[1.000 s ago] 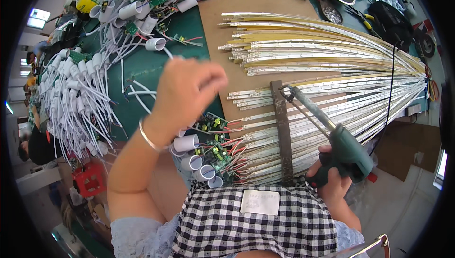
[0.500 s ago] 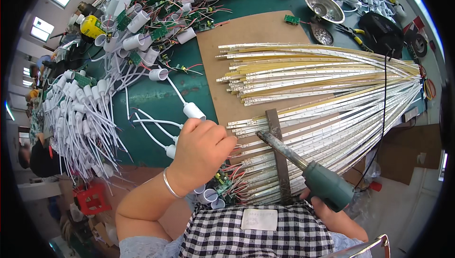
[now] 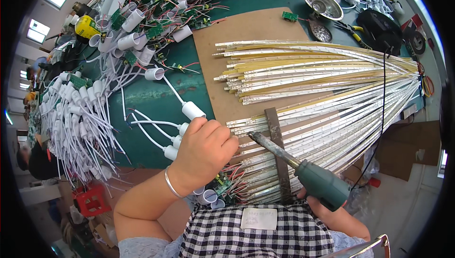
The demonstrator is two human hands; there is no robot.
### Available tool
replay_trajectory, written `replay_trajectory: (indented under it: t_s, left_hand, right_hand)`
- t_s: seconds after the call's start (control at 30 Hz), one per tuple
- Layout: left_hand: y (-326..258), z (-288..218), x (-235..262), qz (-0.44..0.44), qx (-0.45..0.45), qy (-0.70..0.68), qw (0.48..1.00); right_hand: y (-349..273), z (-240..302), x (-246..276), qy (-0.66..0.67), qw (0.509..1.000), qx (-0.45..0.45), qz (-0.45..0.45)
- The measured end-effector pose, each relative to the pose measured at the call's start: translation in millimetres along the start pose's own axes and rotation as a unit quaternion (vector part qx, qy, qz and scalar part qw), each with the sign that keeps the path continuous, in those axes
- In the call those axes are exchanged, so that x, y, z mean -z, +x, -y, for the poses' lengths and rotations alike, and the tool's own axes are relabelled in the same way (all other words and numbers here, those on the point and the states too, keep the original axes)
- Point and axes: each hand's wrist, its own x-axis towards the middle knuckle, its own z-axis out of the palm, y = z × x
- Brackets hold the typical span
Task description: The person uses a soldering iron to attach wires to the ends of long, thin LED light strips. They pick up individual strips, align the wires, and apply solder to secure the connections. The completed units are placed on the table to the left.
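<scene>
My right hand (image 3: pixel 327 212) grips a soldering iron (image 3: pixel 324 187) by its thick green handle. The iron's dark tip points left, over the ends of the lower fan of LED strips (image 3: pixel 327 125), close to my left fingers. My left hand (image 3: pixel 204 151) is closed at those strip ends; what its fingers pinch is hidden behind the knuckles. A dark metal bar (image 3: pixel 278 156) lies across the strips. Red wires run from the lower strip ends to green circuit boards (image 3: pixel 221 183) and white lamp caps (image 3: pixel 208 195) near my checked apron.
Another fan of strips (image 3: pixel 265 71) lies on brown cardboard (image 3: pixel 256 21). Behind it are a metal bowl (image 3: pixel 323 4), pliers (image 3: pixel 354 34) and a dark spoon-like dish (image 3: pixel 321 31). White caps with cords (image 3: pixel 71 116) heap at left. A black cable (image 3: pixel 384 92) hangs across the right side.
The soldering iron has shifted left, its tip now nearer my left fingers. My left hand stays closed in nearly the same place.
</scene>
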Motion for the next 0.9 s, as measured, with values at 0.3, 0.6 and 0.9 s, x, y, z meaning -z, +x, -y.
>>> replay_trajectory:
  t_s: [0.3,0.6,0.9]
  left_hand:
    - [-2.2,3.9,-6.4,-0.002,0.029,-0.041,0.999]
    - [-2.3,3.3,-3.2,0.005,0.059,-0.068,0.996]
    - [-2.4,3.2,-3.5,0.025,0.062,-0.062,0.996]
  right_hand:
    - [10.6,3.7,-1.9,-0.054,0.995,0.083,-0.015]
    - [8.5,-0.8,-1.1,-0.037,0.996,0.076,-0.010]
    - [7.1,-2.7,-5.9,-0.028,0.997,0.062,-0.033]
